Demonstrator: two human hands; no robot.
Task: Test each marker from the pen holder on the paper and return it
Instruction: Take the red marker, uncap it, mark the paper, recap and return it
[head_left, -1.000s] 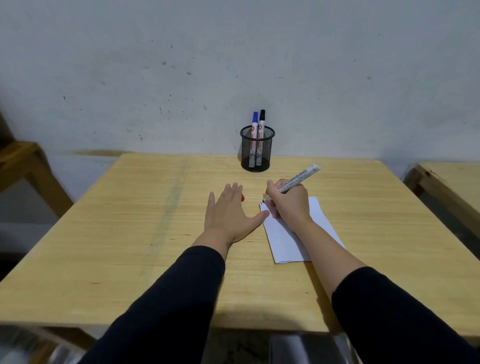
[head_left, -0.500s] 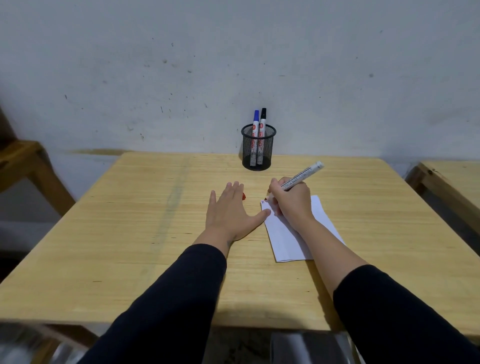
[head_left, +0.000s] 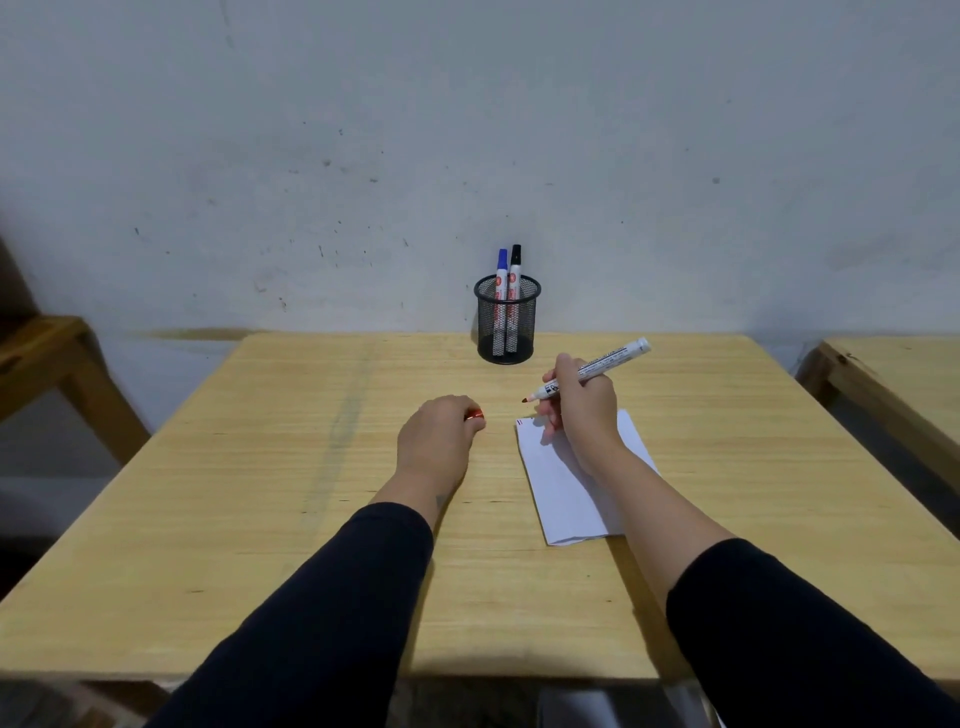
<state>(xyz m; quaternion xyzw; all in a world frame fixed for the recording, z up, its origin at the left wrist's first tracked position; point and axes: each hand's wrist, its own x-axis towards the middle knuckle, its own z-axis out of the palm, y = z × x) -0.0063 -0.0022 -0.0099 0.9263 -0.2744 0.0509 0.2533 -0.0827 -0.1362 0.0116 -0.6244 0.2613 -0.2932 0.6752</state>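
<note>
My right hand (head_left: 582, 402) holds an uncapped white marker (head_left: 597, 366) with a red tip, lifted a little above the far corner of the white paper (head_left: 566, 499). Short red marks show at that corner. My left hand (head_left: 439, 439) rests on the table left of the paper, fingers curled around the red cap (head_left: 475, 415). A black mesh pen holder (head_left: 506, 325) stands at the table's far edge with a blue-capped marker (head_left: 501, 275) and a black-capped marker (head_left: 514, 273) upright in it.
The wooden table (head_left: 260, 467) stands against a grey wall. Another wooden table (head_left: 893, 374) sits to the right and a wooden frame (head_left: 47, 358) to the left.
My right hand lifted the marker tip off the paper, leaving red marks. My left hand went from flat and spread to closed around the red cap.
</note>
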